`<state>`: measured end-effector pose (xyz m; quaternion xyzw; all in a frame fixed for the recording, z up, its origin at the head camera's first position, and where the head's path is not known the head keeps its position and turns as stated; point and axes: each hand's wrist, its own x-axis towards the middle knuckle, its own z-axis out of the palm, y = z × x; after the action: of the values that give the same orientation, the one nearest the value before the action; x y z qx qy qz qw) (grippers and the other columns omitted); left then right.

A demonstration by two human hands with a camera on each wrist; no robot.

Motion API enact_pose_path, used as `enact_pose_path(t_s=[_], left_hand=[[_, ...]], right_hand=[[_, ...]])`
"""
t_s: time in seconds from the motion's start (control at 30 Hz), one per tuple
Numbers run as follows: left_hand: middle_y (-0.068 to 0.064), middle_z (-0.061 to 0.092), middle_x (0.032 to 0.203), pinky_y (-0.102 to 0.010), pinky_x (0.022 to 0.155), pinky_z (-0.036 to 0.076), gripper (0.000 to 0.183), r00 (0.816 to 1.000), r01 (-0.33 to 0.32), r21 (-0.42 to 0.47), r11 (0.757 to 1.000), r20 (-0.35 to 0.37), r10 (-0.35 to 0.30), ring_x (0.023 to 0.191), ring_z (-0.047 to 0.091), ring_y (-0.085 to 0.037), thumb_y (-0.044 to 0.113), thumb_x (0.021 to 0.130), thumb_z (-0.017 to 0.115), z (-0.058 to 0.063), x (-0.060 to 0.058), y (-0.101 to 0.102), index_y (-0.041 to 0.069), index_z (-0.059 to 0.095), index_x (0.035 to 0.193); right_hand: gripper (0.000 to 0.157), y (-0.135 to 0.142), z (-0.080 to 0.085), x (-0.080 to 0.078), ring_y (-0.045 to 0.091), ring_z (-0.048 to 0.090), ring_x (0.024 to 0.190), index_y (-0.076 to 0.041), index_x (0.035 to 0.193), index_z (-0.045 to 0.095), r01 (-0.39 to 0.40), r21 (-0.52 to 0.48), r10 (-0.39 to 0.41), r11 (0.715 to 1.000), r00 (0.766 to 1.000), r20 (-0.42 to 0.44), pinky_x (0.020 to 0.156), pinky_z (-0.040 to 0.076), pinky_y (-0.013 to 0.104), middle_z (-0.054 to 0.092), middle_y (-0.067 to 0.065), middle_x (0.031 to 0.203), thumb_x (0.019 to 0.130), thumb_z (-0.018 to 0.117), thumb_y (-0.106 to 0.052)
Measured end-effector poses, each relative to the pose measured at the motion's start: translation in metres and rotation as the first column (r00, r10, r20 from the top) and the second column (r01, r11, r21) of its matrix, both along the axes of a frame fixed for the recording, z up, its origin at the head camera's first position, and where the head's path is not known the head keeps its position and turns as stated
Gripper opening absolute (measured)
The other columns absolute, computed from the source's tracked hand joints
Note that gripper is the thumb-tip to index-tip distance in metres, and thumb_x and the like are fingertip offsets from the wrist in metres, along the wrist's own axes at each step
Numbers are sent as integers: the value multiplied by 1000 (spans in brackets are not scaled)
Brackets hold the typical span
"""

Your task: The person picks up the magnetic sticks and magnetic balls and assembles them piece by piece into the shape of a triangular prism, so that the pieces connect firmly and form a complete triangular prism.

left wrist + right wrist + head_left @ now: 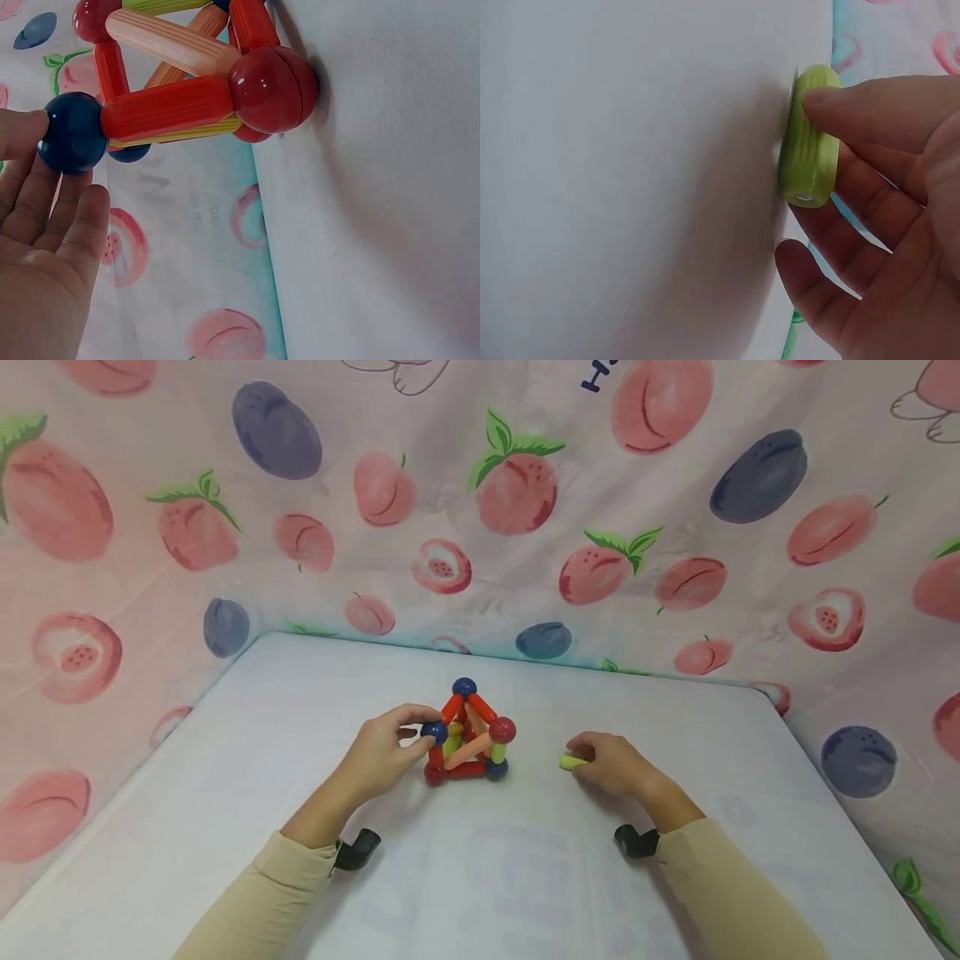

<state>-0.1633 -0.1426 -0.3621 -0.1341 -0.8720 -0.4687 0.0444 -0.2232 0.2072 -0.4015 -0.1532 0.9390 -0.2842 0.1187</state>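
A frame of magnetic sticks and balls [467, 769] stands on the table, with red, orange and yellow-green sticks joined by blue and dark red balls. My left hand [384, 750] pinches a blue ball [73, 133] at its upper left corner between thumb and fingers. From that ball a red stick [169, 107] runs down to a dark red ball [274, 90] on the table. Apart from the frame, to the right, my right hand [613, 765] pinches a yellow-green magnetic stick [810, 139] at the table surface. A small metal disc shows in the stick's end.
The white table [480, 877] reaches back to a fruit-print cloth [465, 468] hanging behind and at the sides. Dark wrist devices [358, 850] stick out from both sleeves, just above the table.
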Motion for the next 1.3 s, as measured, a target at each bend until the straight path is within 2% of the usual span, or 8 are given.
enact_pose_path(t_s=[0.27,0.47,0.73,0.9,1.03,1.3], left_hand=[[-9,67,121,-48,100,48,31,1000,2,7,1000,-10,-2,116,61,-27,8,95,69,-1,1,0,5,64,125],[-9,67,120,-47,99,49,31,1000,0,11,1000,-14,1,115,61,-27,8,94,69,-2,1,0,5,64,124],[-8,67,120,-46,99,49,30,1000,-1,11,1000,-13,2,115,62,-26,9,94,69,-2,1,0,6,64,124],[-8,67,119,-46,100,49,30,1000,1,5,1000,-16,-1,115,62,-26,9,95,69,-2,0,0,5,64,124],[-8,67,119,-46,99,49,30,1000,-2,0,1000,-23,2,114,62,-26,8,94,69,-2,1,0,5,64,124],[-9,67,119,-46,98,50,30,999,-1,0,1000,-35,1,113,63,-27,7,94,69,-3,1,-1,4,64,124]], right_hand=[[31,-7,5,3,25,58,99,-4,120,65,1,5,-1,1000,1000,-18,92,49,45,65,6,107,89,66,-7],[30,-20,21,7,26,60,104,-3,121,66,-42,-35,37,999,992,-123,93,49,47,67,6,109,91,66,-8],[25,-42,48,15,26,60,105,-3,116,67,-92,-146,55,985,969,-241,97,49,49,68,5,109,91,67,-7],[24,-60,61,25,23,60,105,-6,114,68,-134,-187,63,973,937,-345,95,50,48,68,3,109,91,72,-9],[24,-73,69,32,24,59,109,-8,113,70,-172,-193,73,966,897,-437,93,51,48,68,4,112,90,75,-9],[25,-93,65,33,22,61,106,-7,111,72,-284,-126,171,951,816,-552,90,53,43,70,4,108,87,78,-8]])
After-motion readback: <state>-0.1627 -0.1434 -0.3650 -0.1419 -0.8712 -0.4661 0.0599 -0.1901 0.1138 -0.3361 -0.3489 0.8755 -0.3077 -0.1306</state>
